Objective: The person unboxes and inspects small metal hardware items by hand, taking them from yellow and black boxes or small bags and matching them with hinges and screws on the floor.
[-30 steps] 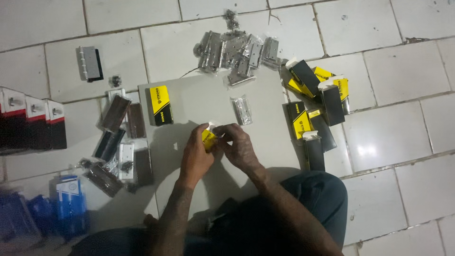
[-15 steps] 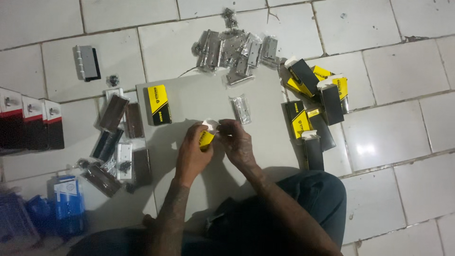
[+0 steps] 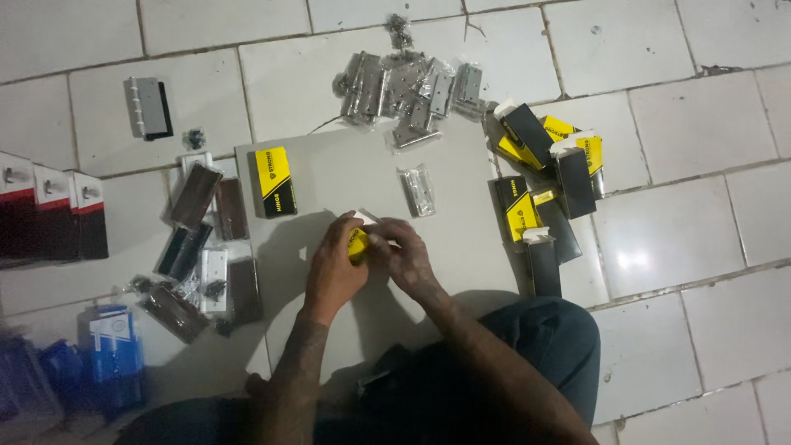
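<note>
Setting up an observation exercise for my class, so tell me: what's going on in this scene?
A person sits on a tiled floor, working over a grey board. The left hand and right hand together hold a small yellow box at the board's middle. A bagged metal hinge and another yellow-and-black box lie on the board. More bagged hinges are piled beyond it, with opened boxes to the right.

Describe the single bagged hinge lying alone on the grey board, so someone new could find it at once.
Start at the grey board on the tiled floor, in front of the seated person. The bagged hinge lies just above the right hand, silver in clear plastic. Unlike the heaped hinges beyond the board's far edge, it lies alone.
</note>
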